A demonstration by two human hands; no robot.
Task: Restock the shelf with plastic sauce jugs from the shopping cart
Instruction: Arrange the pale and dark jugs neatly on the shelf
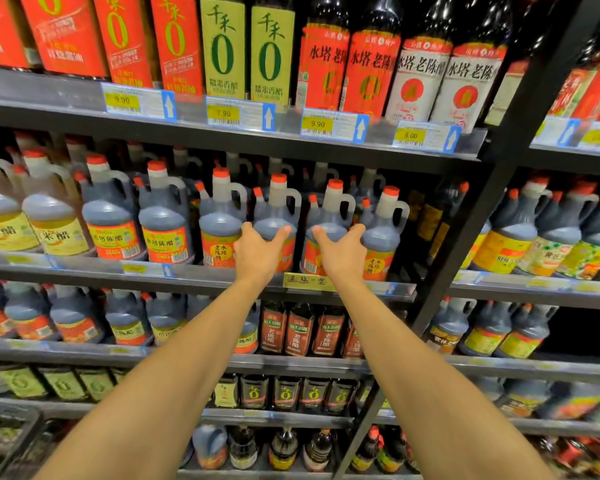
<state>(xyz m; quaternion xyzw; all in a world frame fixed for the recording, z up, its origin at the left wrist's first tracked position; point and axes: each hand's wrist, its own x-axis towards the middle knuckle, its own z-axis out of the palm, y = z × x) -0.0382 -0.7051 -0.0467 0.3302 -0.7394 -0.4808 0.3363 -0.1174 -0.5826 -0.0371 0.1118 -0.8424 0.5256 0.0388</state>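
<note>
Hands, left (257, 251) and right (342, 252), each grip apparently clasping one dark-filled, red-capped jug (274, 216) (329, 220) on shelf (201, 277).

Both bare forearms are reaching forward and upward, side by side. The left hand (258, 252) is spreading thumb and fingers in a wide cupping grip; the right hand (342, 252) is mirroring it, palms facing away.

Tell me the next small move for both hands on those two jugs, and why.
Probably push both jugs straight back, then let go. The left hand cups one dark jug and the right hand cups its neighbour; both stand upright at the front edge of the shelf, in line with the row, so they look nearly seated.
</note>
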